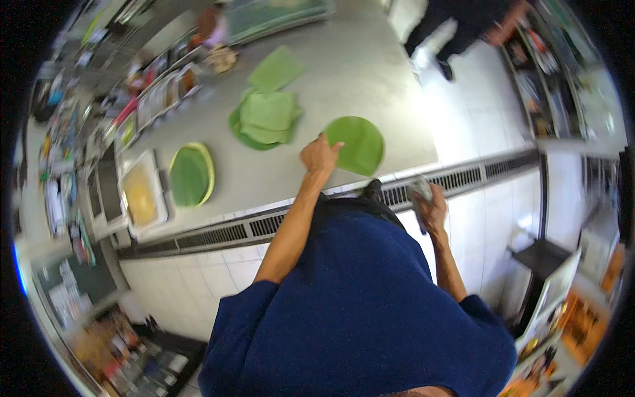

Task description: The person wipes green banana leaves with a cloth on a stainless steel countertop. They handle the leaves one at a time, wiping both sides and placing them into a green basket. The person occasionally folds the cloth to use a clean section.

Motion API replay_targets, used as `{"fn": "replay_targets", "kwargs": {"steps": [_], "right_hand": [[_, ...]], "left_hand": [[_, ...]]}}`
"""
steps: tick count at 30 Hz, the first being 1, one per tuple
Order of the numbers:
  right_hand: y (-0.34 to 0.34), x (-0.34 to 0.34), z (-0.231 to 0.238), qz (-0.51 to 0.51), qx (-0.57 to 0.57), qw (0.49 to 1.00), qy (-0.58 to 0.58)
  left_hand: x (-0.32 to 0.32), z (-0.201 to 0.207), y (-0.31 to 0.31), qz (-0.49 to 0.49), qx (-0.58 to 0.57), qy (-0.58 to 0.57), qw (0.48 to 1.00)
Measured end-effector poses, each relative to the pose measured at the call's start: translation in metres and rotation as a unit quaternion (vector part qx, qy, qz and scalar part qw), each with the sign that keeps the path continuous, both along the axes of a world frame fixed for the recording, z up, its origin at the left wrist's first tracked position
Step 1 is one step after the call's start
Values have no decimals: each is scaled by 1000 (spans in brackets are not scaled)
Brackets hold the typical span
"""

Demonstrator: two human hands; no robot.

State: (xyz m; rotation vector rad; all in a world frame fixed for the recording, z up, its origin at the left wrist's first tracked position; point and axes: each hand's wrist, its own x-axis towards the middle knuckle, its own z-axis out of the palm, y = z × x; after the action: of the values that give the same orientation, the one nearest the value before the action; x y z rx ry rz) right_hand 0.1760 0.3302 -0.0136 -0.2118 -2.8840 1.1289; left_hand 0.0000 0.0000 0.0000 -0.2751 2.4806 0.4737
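One round green leaf (357,144) lies flat on the steel counter (370,73), near its front edge, just ahead of the person's body. Left hand (320,156) sits on the leaf's left rim, knuckles up, fingers curled down onto the edge; looks like a pinch on the rim but the fingertips are hidden under the hand, so I cannot tell for sure. Left forearm runs up from the blue shirt (357,311) to the counter. Right hand (431,208) is off the counter, low at the person's right side, over the floor grate (476,175) line, fingers wrapped tight around a crumpled grey-white cloth (419,188). Behind and left of the round leaf: a stack of squarish green leaf pieces (268,118) piled on another round leaf, well apart from the one in hand. One more squarish leaf piece (276,68) lies alone farther back. At the left end of the counter, a yellow-rimmed round plate (207,159) lined with a dark green leaf, and just beside it a white rectangular tray (153,164) with yellow contents; what the contents are is too blurred to tell. Metal containers (165,89) line the counter's far left edge. Another person (463,30) in dark clothes stands on the white tiled floor (476,106) beyond the counter's right end, only partly in view.
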Motion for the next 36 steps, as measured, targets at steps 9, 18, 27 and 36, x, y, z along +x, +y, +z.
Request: {"fn": "replay_targets", "kwargs": {"steps": [9, 18, 27, 36], "right_hand": [[2, -36, -10, -83, -36, 996, 17], [-36, -63, 20, -26, 1, 996, 82], [-118, -105, 47, 1, 27, 991, 133], [-185, -145, 73, 7, 40, 987, 155]], "left_hand": [[0, -66, -41, 102, 89, 196, 971], [74, 68, -349, 270, 33, 385, 882], [137, 62, -475, 345, -254, 404, 808], [147, 6, -463, 433, -54, 445, 782]]}}
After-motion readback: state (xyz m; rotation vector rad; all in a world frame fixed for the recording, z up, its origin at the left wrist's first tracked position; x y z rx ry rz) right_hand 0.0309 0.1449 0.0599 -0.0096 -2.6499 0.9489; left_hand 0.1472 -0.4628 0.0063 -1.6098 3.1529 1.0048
